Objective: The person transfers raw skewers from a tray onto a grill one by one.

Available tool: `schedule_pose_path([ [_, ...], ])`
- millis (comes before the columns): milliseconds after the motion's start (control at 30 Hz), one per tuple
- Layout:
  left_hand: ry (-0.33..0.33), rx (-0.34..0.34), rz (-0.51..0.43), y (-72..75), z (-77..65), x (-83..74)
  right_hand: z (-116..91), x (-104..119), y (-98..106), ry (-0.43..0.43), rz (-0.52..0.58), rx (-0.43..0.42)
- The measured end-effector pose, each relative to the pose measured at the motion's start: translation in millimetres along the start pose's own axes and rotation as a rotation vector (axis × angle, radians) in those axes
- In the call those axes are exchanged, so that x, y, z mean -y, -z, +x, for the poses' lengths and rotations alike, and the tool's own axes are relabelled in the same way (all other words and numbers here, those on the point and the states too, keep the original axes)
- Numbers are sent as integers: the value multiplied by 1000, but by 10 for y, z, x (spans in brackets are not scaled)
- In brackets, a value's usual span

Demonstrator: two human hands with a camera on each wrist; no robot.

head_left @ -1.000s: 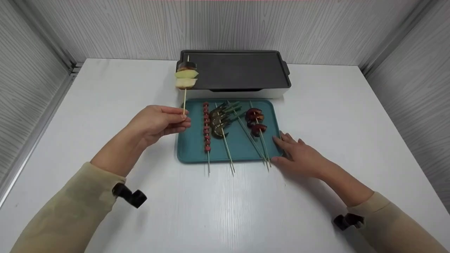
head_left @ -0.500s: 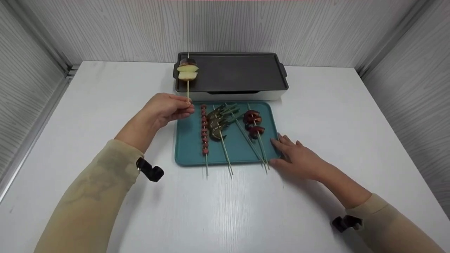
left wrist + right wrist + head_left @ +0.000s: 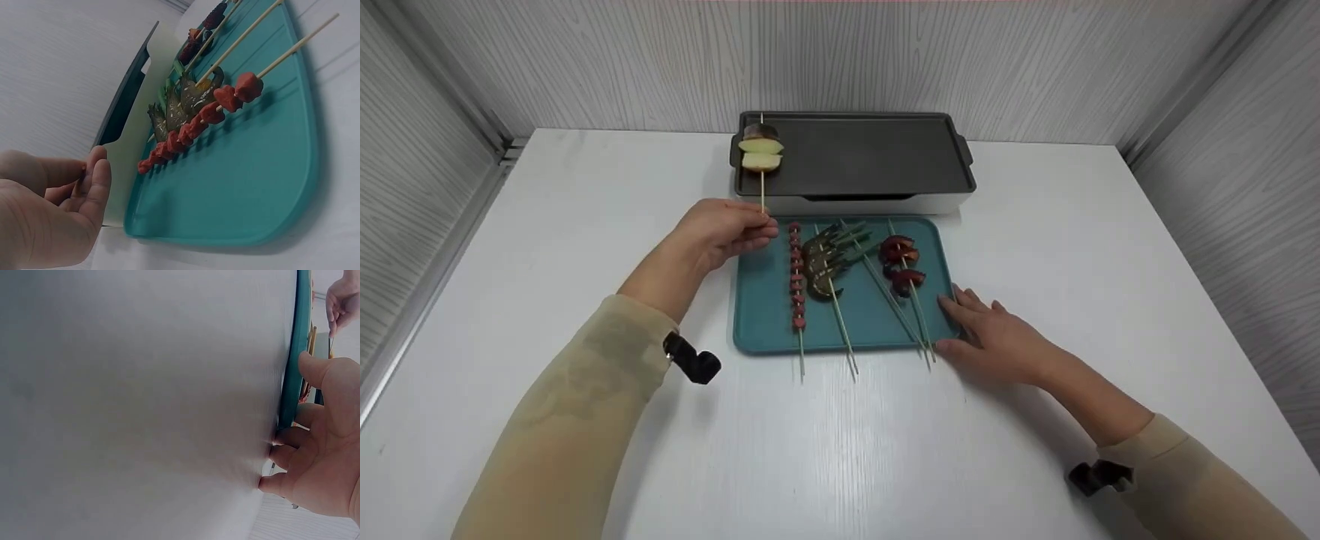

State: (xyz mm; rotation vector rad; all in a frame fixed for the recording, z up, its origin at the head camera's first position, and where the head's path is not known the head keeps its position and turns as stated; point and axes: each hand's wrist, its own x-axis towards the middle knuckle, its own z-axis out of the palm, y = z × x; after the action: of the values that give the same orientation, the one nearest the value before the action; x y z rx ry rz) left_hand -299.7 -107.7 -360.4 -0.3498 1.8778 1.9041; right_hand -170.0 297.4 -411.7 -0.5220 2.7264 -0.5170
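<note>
My left hand (image 3: pixel 727 229) pinches the bare stick of a skewer (image 3: pixel 761 145) between thumb and fingertips. Two pale yellow slices and a dark-topped chunk are threaded on it. In the head view that food overlaps the left end of a black griddle plate (image 3: pixel 870 154). A teal tray (image 3: pixel 765 315) sits in front of the griddle. My right hand (image 3: pixel 994 337) rests at the tray's near right corner, thumb and forefinger touching the rim. In the right wrist view, the other fingers (image 3: pixel 273 482) of that hand touch the table.
On the tray lie a skewer of small red pieces (image 3: pixel 194 128), prawns on sticks (image 3: pixel 821 270), and dark red glossy pieces on sticks (image 3: pixel 907 280). Several stick ends jut past the tray's front edge. Behind the griddle stands a pale wood-grain wall (image 3: pixel 840 56).
My left hand has moved forward and slightly right, carrying its skewer farther over the griddle's left end; little moved in the last half second. My right hand has stayed at the tray corner.
</note>
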Motion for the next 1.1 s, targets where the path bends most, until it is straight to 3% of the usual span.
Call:
schedule_pose_path([
  [200, 26, 0, -62, 3, -61, 37, -4, 13, 1, -3, 0, 8],
  [367, 33, 20, -91, 20, -192, 119, -6, 17, 10, -17, 1, 16],
  [500, 27, 61, -83, 20, -379, 197, -8, 25, 16, -21, 2, 17],
  [800, 53, 141, -60, 7, -944, 478, -8, 28, 21, -20, 12, 20],
  [1100, 94, 197, -107, -52, -1251, 862, -8, 38, 30, 8, -4, 24],
])
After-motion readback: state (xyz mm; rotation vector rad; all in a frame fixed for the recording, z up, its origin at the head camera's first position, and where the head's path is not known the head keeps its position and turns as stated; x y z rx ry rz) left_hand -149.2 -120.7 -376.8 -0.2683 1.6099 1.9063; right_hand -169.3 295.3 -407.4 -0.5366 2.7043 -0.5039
